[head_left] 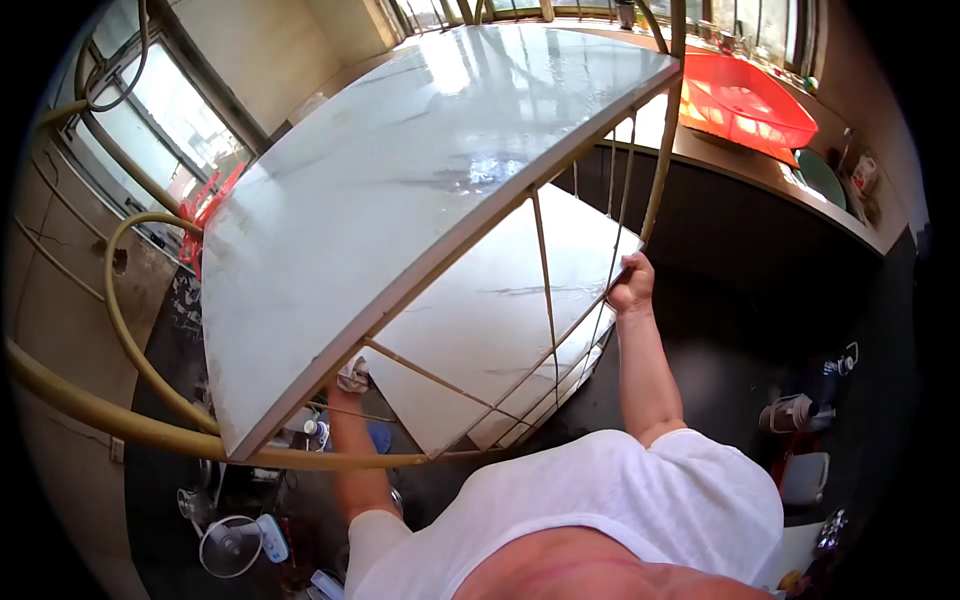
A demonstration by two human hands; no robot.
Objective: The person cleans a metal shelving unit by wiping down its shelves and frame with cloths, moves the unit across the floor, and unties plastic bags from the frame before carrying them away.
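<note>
A rack with a gold-coloured metal frame (660,165) carries white, marble-look shelf boards. The top board (400,190) is glossy, with streaks that look wet. Below it lies a second board (490,310), and more board edges show lower down. My left hand (348,385) reaches in under the top board's near edge, closed on a crumpled whitish cloth (353,374); the top board partly hides it. My right hand (632,284) is wrapped round the frame at the right corner of the second board. Thin metal rods (545,270) run between the levels.
A red plastic basket (745,100) stands on the counter (850,222) at the back right, beside a green round item (822,180). Curved frame tubes (120,290) stick out at left. A small fan (232,546) is low at left; a grey-white container (803,478) is low at right.
</note>
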